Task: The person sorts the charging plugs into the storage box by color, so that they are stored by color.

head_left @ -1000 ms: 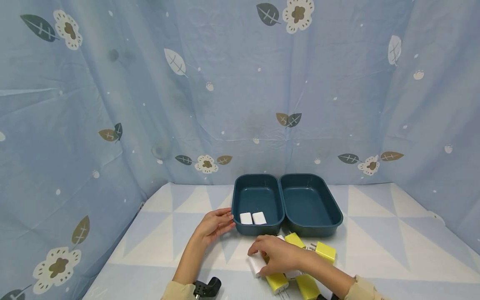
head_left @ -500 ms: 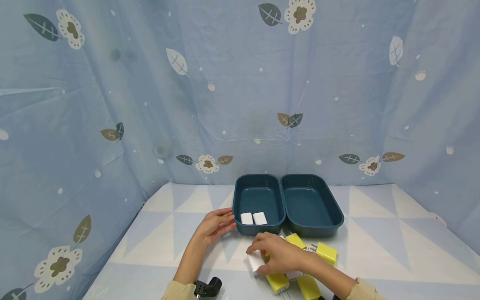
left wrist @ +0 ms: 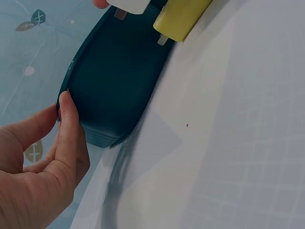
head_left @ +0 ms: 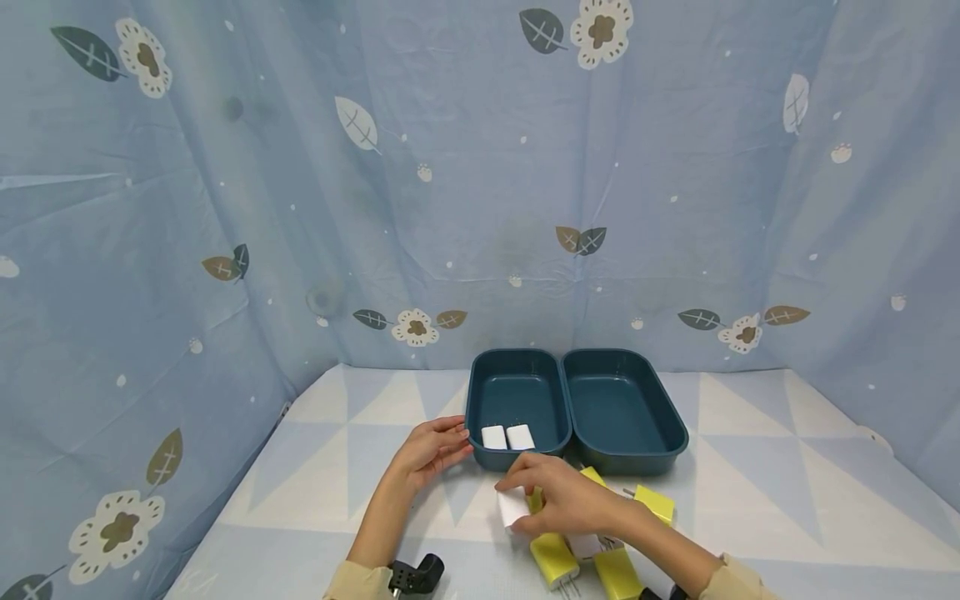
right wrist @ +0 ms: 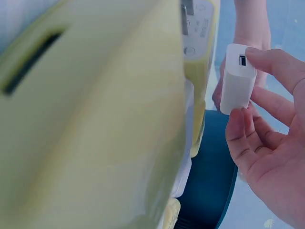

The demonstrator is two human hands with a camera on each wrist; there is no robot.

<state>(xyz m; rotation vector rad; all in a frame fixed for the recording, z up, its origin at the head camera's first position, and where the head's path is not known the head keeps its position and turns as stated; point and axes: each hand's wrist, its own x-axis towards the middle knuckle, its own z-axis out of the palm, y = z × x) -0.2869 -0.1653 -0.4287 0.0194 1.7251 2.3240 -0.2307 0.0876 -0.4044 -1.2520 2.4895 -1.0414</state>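
Observation:
My right hand (head_left: 562, 496) pinches a white USB charger (head_left: 512, 508) between thumb and fingertips, just in front of the left tray. In the right wrist view its USB port shows on the end of the charger (right wrist: 237, 86), under the thumb. My left hand (head_left: 426, 454) grips the left rim of the left dark teal tray (head_left: 517, 402); the left wrist view shows thumb and index finger either side of that edge. Two white chargers (head_left: 519, 437) lie inside this tray at its near end. Yellow chargers (head_left: 553, 560) lie below and around my right hand, partly hidden by it.
A second teal tray (head_left: 622, 408) stands against the right side of the first, with nothing in it. More yellow chargers (head_left: 617, 575) and a white one (head_left: 583, 546) lie loose on the patterned tablecloth (head_left: 757, 483). A blue curtain (head_left: 480, 167) hangs behind the table.
My right hand has lifted the white charger off the table and moved it slightly towards the trays. My left hand stays at the tray's rim.

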